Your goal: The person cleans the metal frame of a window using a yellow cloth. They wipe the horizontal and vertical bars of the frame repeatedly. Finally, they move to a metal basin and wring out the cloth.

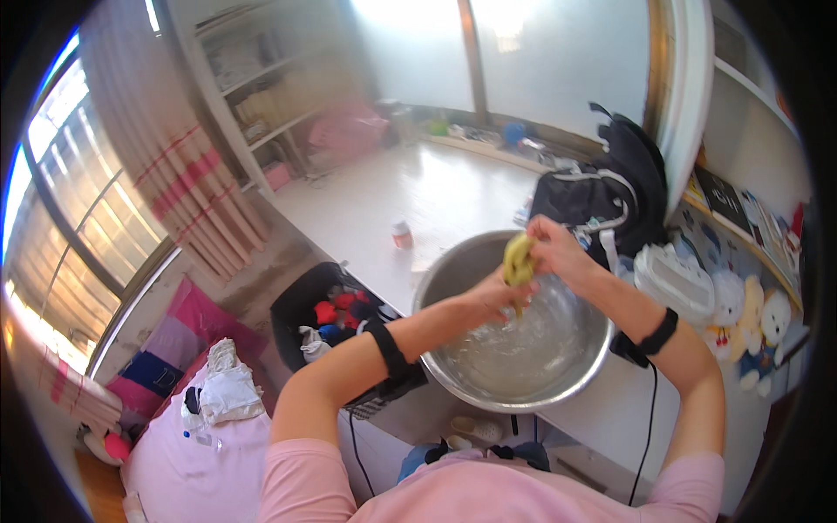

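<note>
A wet-looking yellow-green cloth (518, 260), bunched up, is held between both my hands above a large stainless steel basin (588, 376). My left hand (500, 294) grips its lower part, and my right hand (552, 245) pinches its upper right side. Below the cloth, rippling water (516, 359) covers the basin's bottom. The basin stands at the near edge of a white table (346, 202). What the cloth is exactly cannot be made out.
Behind the basin stand a small white-and-pink bottle (402, 235) and a black backpack (582, 196). To the right are a white plastic basket (673, 281) and plush toys (775, 320). A black crate (288, 307) of clothes sits left, beside a pink-covered bed (196, 477).
</note>
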Available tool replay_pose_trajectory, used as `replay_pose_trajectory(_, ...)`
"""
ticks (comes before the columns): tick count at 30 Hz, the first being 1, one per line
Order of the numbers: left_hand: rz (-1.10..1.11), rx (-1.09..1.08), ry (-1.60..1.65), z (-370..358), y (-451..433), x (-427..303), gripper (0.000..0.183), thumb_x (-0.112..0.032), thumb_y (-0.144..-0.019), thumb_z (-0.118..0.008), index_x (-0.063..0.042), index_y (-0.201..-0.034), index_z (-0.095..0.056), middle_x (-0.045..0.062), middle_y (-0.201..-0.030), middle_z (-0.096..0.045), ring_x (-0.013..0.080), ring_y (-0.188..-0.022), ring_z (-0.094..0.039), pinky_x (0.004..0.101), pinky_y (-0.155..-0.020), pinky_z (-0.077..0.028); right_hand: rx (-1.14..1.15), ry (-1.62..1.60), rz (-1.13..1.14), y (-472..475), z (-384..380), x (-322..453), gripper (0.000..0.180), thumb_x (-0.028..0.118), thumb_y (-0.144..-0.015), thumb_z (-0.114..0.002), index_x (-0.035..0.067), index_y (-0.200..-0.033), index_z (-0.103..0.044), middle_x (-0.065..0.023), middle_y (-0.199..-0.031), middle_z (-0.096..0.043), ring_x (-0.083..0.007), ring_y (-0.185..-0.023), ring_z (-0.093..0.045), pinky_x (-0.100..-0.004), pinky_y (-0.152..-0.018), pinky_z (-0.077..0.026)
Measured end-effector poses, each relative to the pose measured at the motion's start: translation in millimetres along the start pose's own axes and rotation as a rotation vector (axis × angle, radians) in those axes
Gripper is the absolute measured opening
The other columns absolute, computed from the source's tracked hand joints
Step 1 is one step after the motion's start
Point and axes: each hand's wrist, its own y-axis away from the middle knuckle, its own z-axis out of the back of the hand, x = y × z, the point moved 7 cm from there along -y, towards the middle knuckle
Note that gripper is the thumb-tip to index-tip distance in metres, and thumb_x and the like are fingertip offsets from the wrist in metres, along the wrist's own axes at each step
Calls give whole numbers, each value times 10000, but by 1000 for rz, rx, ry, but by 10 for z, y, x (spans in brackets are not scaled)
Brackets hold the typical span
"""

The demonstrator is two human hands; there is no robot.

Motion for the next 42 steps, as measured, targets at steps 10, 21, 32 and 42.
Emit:
replay_pose_trajectory(10, -257, -83, 591, 201, -77, -53, 419, -324, -840, -651, -102, -1156, -487, 55, -1077, -530, 174, -995, -553, 312, -835, -498, 183, 840, 862, 485, -164, 91, 148, 16, -701, -566, 46, -844, -546, -120, -889, -594, -324, -885, -576, -374, -773, -463)
replay_pose_trajectory(21, 11, 276, 21, -176, -117, 120, 154, -124, -781, -686, -59, -886, -594, 15, -791, -574, 103, -677, -530, 240, -580, -427, 365, 1427, 696, 342, -313, -258, 374, 115, -745, -625, 84, -1091, -485, -116, -917, -602, -279, -816, -634, -395, -679, -519)
replay_pose_trajectory(32, -463, -520, -1409, 48, -405, -218, 396, -246, -669, -695, 13, -935, -559, 208, -734, -634, 355, -700, -637, 424, -629, -503, 202, 1255, 119, -85, -2, -700, 244, 185, -633, -673, -9, -778, -655, -207, -790, -657, -323, -760, -657, -376, -650, -521)
replay_pose_trajectory(42, -306, -358, -1043, 239, -357, -88, 189, -161, -695, -655, -72, -768, -505, 114, -593, -572, 230, -531, -591, 351, -450, -420, -2, 1323, 301, 105, 4, -491, 509, 143, -652, -678, 107, -1142, -545, -143, -978, -594, -294, -836, -616, -394, -627, -519)
